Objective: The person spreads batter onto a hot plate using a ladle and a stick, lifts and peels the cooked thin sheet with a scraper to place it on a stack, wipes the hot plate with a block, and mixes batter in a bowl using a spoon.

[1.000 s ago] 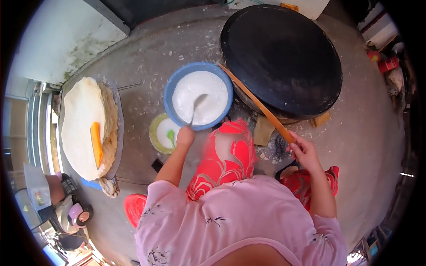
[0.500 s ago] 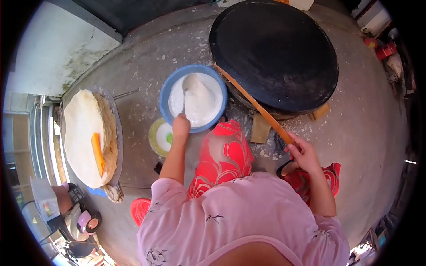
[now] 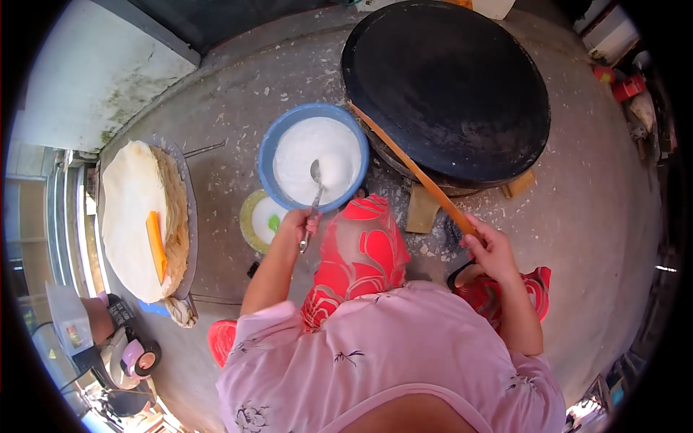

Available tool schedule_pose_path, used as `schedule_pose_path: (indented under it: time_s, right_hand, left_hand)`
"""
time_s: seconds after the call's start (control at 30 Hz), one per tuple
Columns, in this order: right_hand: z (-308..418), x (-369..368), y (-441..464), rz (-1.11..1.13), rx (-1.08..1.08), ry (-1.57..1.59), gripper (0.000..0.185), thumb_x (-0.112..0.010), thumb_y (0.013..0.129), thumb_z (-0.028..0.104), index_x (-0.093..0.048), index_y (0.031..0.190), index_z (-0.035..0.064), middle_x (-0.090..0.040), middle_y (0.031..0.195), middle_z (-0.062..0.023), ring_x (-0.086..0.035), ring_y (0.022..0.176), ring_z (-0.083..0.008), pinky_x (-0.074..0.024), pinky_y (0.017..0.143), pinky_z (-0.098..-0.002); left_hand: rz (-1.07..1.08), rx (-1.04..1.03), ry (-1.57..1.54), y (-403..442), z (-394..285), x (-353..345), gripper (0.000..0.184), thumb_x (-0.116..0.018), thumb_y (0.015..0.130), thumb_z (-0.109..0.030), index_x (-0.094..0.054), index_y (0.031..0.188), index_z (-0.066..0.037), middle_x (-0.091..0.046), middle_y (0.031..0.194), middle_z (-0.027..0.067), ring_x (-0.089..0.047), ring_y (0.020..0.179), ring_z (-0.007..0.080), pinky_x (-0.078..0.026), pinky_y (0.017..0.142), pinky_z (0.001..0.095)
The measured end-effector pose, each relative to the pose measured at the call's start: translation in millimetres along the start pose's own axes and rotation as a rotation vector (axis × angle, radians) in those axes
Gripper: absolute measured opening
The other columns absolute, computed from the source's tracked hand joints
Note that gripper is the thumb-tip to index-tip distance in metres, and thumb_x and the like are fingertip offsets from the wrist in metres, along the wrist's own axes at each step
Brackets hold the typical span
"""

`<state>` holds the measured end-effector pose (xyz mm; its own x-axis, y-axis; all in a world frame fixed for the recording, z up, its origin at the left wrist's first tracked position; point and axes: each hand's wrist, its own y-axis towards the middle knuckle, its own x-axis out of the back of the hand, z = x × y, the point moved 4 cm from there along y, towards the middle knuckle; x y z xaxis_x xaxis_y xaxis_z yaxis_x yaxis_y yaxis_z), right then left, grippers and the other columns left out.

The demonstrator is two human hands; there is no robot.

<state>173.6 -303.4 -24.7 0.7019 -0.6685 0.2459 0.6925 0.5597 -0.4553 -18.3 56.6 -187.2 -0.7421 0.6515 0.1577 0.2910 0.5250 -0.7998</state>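
My left hand (image 3: 297,222) is closed around the handle of a metal ladle (image 3: 315,189). The ladle's head lies at the surface of white batter (image 3: 296,155), which fills much of a blue basin (image 3: 271,137). In my right hand (image 3: 493,249) is the near end of a long, flat wooden spatula (image 3: 422,177). Its far tip reaches the left edge of a big round black griddle (image 3: 447,90); whether it touches the griddle I cannot tell. The griddle's surface is bare and dark.
Left of me, a tall stack of thin flatbreads (image 3: 133,216) rests on a round board, with an orange strip-like object (image 3: 155,245) on top. A yellow-green bowl (image 3: 253,224) of white contents stands beside the basin. Bricks (image 3: 422,209) show under the griddle. Pale flakes litter the floor.
My left hand has drawn the ladle back toward me, its head moving from the basin's far side to the near part. My right hand and the wooden spatula have hardly moved.
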Motion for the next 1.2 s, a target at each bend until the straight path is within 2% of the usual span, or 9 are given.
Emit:
schedule_pose_path:
  time_s: [0.17, 0.23, 0.27, 0.33, 0.37, 0.47, 0.9, 1.07, 1.2]
  right_hand:
    - [6, -3, -1, 0.041, -0.01, 0.04, 0.043, -0.052, 0.084, 0.005, -0.045, 0.126, 0.0115, -0.06, 0.076, -0.0013, -0.049, 0.058, -0.0045, -0.0424, 0.056, -0.0183]
    - [5, 1, 0, 0.018, -0.041, 0.068, 0.043, -0.052, 0.084, 0.005, -0.045, 0.126, 0.0115, -0.059, 0.077, -0.0013, -0.048, 0.059, -0.0045, -0.0422, 0.056, -0.0182]
    - [5, 1, 0, 0.02, -0.041, 0.065, 0.043, -0.052, 0.084, 0.005, -0.045, 0.126, 0.0115, -0.059, 0.077, -0.0013, -0.048, 0.059, -0.0045, -0.0422, 0.056, -0.0182]
    - [7, 4, 0, -0.018, -0.056, -0.02, 0.044, -0.053, 0.084, 0.004, -0.044, 0.126, 0.0113, -0.059, 0.078, -0.0012, -0.048, 0.059, -0.0044, -0.042, 0.056, -0.018]
    - [7, 4, 2, -0.02, -0.044, -0.021, 0.044, -0.053, 0.084, 0.004, -0.044, 0.126, 0.0113, -0.059, 0.078, -0.0012, -0.048, 0.059, -0.0044, -0.042, 0.056, -0.018]
    - [4, -3, 0, 0.012, 0.022, 0.011, 0.044, -0.053, 0.084, 0.004, -0.044, 0.127, 0.0111, -0.059, 0.078, -0.0009, -0.048, 0.059, -0.0042, -0.042, 0.056, -0.018]
    - [4, -2, 2, 0.039, -0.013, -0.02, 0.044, -0.051, 0.085, 0.004, -0.043, 0.127, 0.0114, -0.059, 0.077, -0.0008, -0.047, 0.058, -0.004, -0.0407, 0.053, -0.0176]
    - [10, -4, 3, 0.025, -0.017, 0.048, 0.037, -0.049, 0.086, 0.005, -0.046, 0.124, 0.0065, -0.058, 0.078, -0.0012, -0.048, 0.057, -0.0042, -0.0425, 0.054, -0.0181]
    - [5, -3, 6, 0.066, -0.017, 0.118, 0.028, -0.046, 0.089, 0.008, -0.051, 0.115, 0.002, -0.059, 0.076, -0.0007, -0.048, 0.056, -0.0044, -0.04, 0.051, -0.0168]
  left_hand:
    - [0.33, 0.131, -0.42, -59, -53, 19, 0.019, -0.04, 0.088, -0.014, -0.054, 0.087, -0.001, -0.044, 0.056, 0.0017, -0.036, 0.043, 0.0036, -0.027, 0.035, 0.019]
    - [-0.08, -0.349, 0.261, -54, -53, 37, 0.02, -0.039, 0.087, -0.014, -0.054, 0.084, -0.001, -0.053, 0.059, 0.0095, -0.05, 0.048, 0.0168, -0.039, 0.039, 0.0294]
    - [-0.081, -0.348, 0.258, -47, -40, 38, 0.02, -0.039, 0.087, -0.014, -0.054, 0.084, -0.001, -0.053, 0.059, 0.0095, -0.05, 0.048, 0.0168, -0.039, 0.039, 0.0294]
    - [-0.286, -0.648, 1.249, -52, -42, 23, 0.022, -0.041, 0.085, -0.017, -0.056, 0.082, -0.001, -0.061, 0.074, 0.0201, -0.06, 0.068, 0.0326, -0.047, 0.057, 0.0428]
    - [-0.227, -0.474, 1.217, -45, -39, 22, 0.025, -0.042, 0.084, -0.02, -0.059, 0.087, -0.001, -0.059, 0.088, 0.0238, -0.056, 0.085, 0.0395, -0.043, 0.075, 0.0478]
    - [-0.427, -0.524, 1.046, -40, -58, 9, 0.026, -0.043, 0.084, -0.021, -0.06, 0.086, -0.001, -0.059, 0.088, 0.0231, -0.057, 0.084, 0.0381, -0.044, 0.074, 0.0462]
    - [-0.37, -0.541, 1.083, 12, 7, 29, 0.022, -0.047, 0.082, -0.016, -0.056, 0.077, 0.004, -0.06, 0.073, 0.0241, -0.06, 0.069, 0.0366, -0.046, 0.058, 0.0448]
    - [0.374, 0.383, -0.446, 32, 20, -11, 0.02, -0.038, 0.09, -0.015, -0.048, 0.091, 0.002, -0.044, 0.061, 0.0062, -0.037, 0.046, 0.0103, -0.029, 0.036, 0.0208]
    - [0.5, 0.437, -0.736, -20, -5, -3, 0.023, -0.037, 0.091, -0.018, -0.046, 0.099, 0.003, -0.043, 0.065, 0.0055, -0.032, 0.044, 0.0093, -0.026, 0.036, 0.0192]
